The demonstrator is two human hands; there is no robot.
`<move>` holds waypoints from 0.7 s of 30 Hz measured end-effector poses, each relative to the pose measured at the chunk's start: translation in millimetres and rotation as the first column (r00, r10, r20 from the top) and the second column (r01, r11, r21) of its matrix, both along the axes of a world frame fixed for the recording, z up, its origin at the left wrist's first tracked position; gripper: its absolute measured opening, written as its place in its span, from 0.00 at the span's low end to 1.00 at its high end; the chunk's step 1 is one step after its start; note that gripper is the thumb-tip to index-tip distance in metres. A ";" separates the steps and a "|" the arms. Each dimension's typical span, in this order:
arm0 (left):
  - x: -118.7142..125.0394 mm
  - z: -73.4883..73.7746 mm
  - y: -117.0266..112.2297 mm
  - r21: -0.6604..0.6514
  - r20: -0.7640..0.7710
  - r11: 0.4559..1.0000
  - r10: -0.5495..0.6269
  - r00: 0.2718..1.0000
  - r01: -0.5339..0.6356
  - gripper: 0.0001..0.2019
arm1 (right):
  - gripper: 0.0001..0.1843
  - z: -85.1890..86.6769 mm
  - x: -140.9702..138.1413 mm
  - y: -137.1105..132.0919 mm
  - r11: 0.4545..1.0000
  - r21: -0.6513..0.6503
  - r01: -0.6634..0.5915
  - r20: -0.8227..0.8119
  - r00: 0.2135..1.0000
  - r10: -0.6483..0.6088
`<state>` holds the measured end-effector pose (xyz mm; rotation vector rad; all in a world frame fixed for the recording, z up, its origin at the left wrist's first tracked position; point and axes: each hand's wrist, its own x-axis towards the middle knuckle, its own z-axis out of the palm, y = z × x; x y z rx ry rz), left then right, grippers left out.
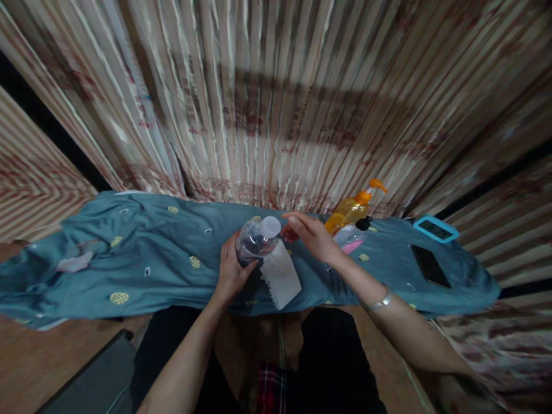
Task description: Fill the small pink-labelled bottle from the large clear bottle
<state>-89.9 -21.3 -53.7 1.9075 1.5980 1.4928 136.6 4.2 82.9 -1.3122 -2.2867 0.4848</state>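
My left hand is wrapped round a clear plastic bottle with a white cap, which stands upright or nearly so on the teal patterned cloth. Just right of the cap is my right hand, its fingers stretched toward the bottle and apart from each other, with nothing seen in them. A small gap shows between these fingertips and the cap. Beneath and in front of the bottle lies a torn-edged sheet of white paper, partly hidden by the bottle.
Behind my right hand are an orange pump bottle and a clear bottle with a black top and pink label. A blue-framed clock and a black phone lie at the right. A crumpled wrapper is far left. Striped curtains hang behind.
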 end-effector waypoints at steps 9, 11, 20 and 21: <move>-5.5 1.4 3.0 -0.123 0.224 0.990 0.087 0.971 -0.061 0.42 | 0.28 -152.8 -22.2 -53.8 0.959 0.032 0.282 0.031 0.959 -0.283; -5.3 4.7 2.5 -0.167 0.270 0.984 0.112 0.956 -0.068 0.40 | 0.28 -165.9 -30.7 -57.9 0.950 0.044 0.309 0.017 0.951 -0.310; 0.4 11.5 1.9 -0.221 0.311 0.974 0.121 0.942 -0.052 0.37 | 0.21 -173.6 -55.4 -29.9 0.972 -0.073 0.225 -0.296 0.926 -0.236; 0.7 11.3 2.0 -0.219 0.312 0.974 0.120 0.942 -0.052 0.37 | 0.20 -173.7 -57.9 -32.1 0.975 -0.106 0.197 -0.361 0.906 -0.222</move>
